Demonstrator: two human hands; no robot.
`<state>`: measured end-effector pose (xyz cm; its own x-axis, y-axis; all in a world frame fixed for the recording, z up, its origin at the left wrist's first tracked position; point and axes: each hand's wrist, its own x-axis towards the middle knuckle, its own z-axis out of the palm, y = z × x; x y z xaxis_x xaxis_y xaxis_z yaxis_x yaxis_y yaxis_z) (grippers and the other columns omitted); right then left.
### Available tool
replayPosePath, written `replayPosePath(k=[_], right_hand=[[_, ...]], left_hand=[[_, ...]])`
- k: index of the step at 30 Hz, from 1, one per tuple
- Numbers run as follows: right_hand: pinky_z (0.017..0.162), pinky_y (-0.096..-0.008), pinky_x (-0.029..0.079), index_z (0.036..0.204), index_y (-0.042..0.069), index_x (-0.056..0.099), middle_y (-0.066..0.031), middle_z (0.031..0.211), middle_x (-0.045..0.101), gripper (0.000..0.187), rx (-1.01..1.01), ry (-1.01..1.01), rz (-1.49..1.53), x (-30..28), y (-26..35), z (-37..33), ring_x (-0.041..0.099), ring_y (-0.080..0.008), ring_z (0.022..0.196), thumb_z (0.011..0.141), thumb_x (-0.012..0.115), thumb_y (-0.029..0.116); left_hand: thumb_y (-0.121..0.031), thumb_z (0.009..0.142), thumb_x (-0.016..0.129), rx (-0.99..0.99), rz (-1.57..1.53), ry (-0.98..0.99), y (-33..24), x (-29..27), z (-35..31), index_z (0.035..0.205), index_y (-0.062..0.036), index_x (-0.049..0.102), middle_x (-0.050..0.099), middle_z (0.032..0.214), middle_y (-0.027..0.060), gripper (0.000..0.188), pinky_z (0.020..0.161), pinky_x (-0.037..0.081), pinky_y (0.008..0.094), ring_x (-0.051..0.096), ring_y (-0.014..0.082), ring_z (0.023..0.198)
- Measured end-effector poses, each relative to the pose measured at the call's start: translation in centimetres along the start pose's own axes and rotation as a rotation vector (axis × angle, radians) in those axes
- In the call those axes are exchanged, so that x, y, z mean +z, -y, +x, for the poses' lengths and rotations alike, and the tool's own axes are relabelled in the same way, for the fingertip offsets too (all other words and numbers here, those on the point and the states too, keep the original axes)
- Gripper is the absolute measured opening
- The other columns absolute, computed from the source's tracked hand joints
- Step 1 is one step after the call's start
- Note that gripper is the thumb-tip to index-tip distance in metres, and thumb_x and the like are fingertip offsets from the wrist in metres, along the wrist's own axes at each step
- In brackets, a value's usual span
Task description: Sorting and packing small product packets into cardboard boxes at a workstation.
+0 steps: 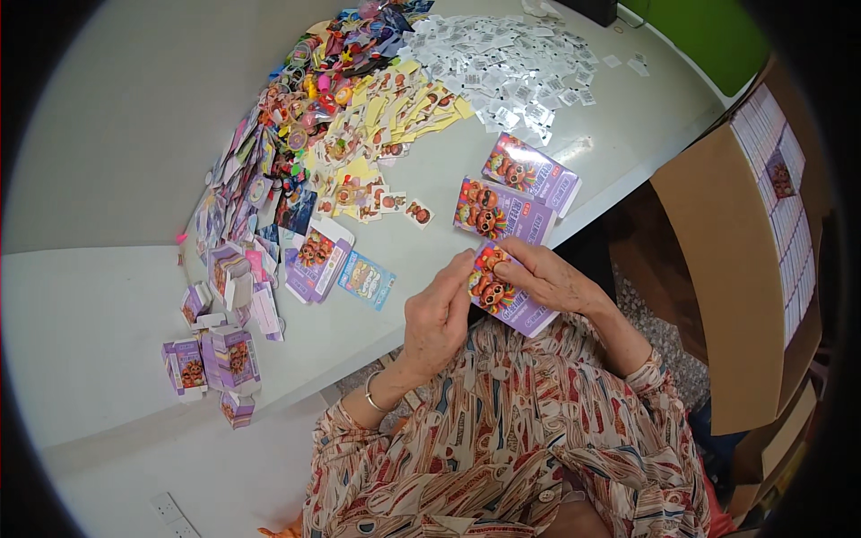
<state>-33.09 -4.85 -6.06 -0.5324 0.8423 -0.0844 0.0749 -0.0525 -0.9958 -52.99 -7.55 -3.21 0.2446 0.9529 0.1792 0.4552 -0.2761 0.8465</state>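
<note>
Both hands on one purple carton at the table's near edge.

I saw the left hand [438,316] and right hand [549,276] with fingers clamped on a flat purple box [502,291], its long axis running from upper left to lower right, printed face up. Whether anything was inside, I could not tell. Two matching boxes [511,193] lay just beyond it on the white table [619,134]. A cardboard carton [744,269] at right held stacked packs, its lower part cut off by the rim.
</note>
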Motion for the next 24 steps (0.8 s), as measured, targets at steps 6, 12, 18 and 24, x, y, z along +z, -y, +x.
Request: replayPosePath(k=[6,12,18,24], right_hand=[[0.073,-0.0336,0.046,0.115,-0.002,0.049,-0.0153,0.085,0.060,0.041,0.082,0.017,-0.130,-0.1,0.8,0.3,0.058,-0.0209,0.079,0.099,0.049,0.036],[0.069,-0.0388,0.047,0.112,-0.001,0.044,-0.0233,0.084,0.061,0.040,0.079,-0.318,-0.363,0.1,2.7,0.7,0.062,-0.0310,0.075,0.095,0.056,0.033],[0.070,-0.0456,0.047,0.111,-0.001,0.043,-0.0287,0.087,0.061,0.039,-0.073,-0.549,-0.616,-0.7,0.7,4.2,0.061,-0.0439,0.082,0.091,0.062,0.027],[0.082,-0.0384,0.046,0.111,-0.002,0.054,-0.0191,0.110,0.057,0.039,-0.245,-0.746,-1.153,-1.2,0.3,6.8,0.053,-0.0354,0.099,0.081,0.071,0.017]], left_hand=[[0.000,0.089,0.057,-0.082,-0.113,0.082,0.2,-0.9,1.2,0.120,0.0018,0.057,0.065,0.113,0.0181,0.031,0.082,0.052,0.0306,0.067,0.0254,0.091],[-0.013,0.084,0.070,-0.064,0.077,-0.160,2.3,-5.3,2.2,0.127,-0.0012,0.052,0.057,0.126,0.0156,0.049,0.098,0.042,0.0363,0.055,0.0270,0.115],[-0.031,0.069,0.082,-0.028,0.869,-0.151,10.2,-15.3,0.8,0.126,0.0035,0.050,0.053,0.127,0.0233,0.074,0.098,0.041,0.0415,0.051,0.0362,0.117],[-0.035,0.067,0.082,-0.028,0.750,-0.139,14.7,-17.0,-0.3,0.123,0.0066,0.050,0.059,0.107,0.0220,0.077,0.089,0.044,0.0433,0.057,0.0372,0.101]])
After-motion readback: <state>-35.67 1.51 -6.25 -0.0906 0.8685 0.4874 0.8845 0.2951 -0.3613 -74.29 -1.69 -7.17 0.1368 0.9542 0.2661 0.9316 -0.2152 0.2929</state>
